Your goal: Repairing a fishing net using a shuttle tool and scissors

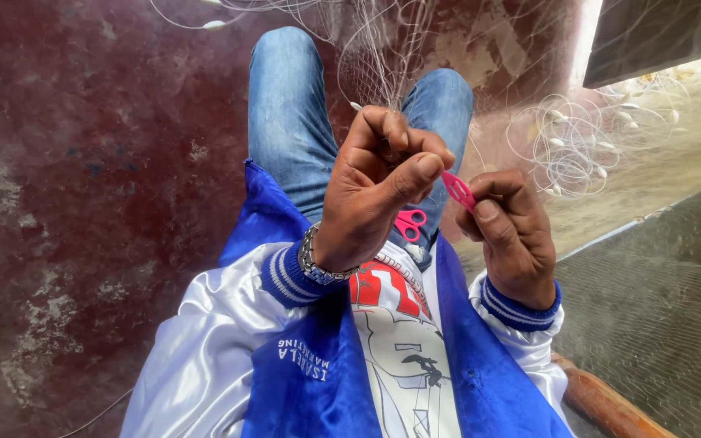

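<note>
- Flat pink plastic netting needle (458, 191) slants from upper left to lower right, pinched in right hand (513, 235).
- Left hand (379, 182) pinches fine white fishing net (383, 57).

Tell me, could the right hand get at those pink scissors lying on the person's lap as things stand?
Probably not straight away. The right hand is pinching a pink netting needle, and the left hand hangs just over the pink scissors, partly covering them. They lie close, though.
</note>
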